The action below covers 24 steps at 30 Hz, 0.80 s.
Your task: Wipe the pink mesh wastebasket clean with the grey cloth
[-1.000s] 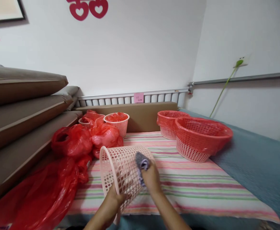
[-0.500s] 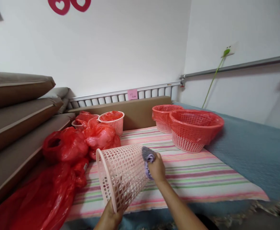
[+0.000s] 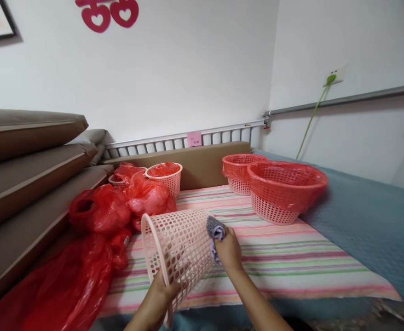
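A pale pink perforated plastic basket [image 3: 184, 243] lies tipped on its side above the striped cloth [image 3: 291, 257], its mouth facing left. My left hand [image 3: 162, 294] grips its rim at the lower left, thumb outside and the other fingers inside, partly seen through the holes. Bunched in my right hand [image 3: 228, 248] is a grey and purple cloth [image 3: 216, 234], pressed against the basket's base end. My right fingertips are hidden behind the cloth.
Red plastic bags [image 3: 98, 211] lie heaped at left beside stacked cushions [image 3: 32, 193]. A small bag-lined basket [image 3: 165, 177] stands behind them. Two more baskets with red liners, a larger one [image 3: 281, 197] and a smaller one [image 3: 239, 177], stand at right. A radiator [image 3: 219, 135] lines the wall.
The view has shifted slightly. My left hand shows more of its thumb on the outside of the basket's rim, and the basket has turned a little. My right hand keeps the cloth at the base.
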{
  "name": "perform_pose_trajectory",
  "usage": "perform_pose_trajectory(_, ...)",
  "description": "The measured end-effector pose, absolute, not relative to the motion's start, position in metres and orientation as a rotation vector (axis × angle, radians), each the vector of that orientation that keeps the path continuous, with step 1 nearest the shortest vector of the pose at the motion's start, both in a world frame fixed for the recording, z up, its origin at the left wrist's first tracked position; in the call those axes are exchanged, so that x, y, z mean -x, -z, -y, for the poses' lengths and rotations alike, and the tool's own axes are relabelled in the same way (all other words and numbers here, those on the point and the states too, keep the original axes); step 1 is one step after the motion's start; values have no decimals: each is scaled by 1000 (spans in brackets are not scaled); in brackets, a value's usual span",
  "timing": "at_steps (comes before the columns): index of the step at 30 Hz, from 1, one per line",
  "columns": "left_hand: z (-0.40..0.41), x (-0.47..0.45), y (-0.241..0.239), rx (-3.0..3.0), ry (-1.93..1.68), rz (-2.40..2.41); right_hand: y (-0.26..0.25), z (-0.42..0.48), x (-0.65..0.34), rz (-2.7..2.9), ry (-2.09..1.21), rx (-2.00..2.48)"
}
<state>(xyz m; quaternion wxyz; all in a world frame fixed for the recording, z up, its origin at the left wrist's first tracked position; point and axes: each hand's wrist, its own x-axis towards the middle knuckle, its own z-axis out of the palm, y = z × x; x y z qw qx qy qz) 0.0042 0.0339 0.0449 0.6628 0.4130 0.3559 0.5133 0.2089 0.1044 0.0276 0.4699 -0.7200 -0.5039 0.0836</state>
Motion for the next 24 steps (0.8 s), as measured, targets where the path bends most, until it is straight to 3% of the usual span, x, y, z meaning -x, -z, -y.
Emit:
perform_pose_trajectory(5,-31,-2,-32,-1079,-1121,-860,-57,-57,-124,1464,-359,1196)
perform_pose_trajectory(9,-30,5,-31,-1128,-1121,-884,-63,-41,-95,1627,-398,995)
perform_pose_trajectory(12,-29,9,-27,-1114,-1128,-852,-47,-66,-129,1558,-276,1119)
perform_pose_trajectory(18,-29,6,-14,-1144,-1052,-742,-15,-120,-231,1206,-114,1826)
perform_pose_trajectory(24,-28,5,-18,-1219,-982,-795,-16,-114,-237,1205,-80,1905)
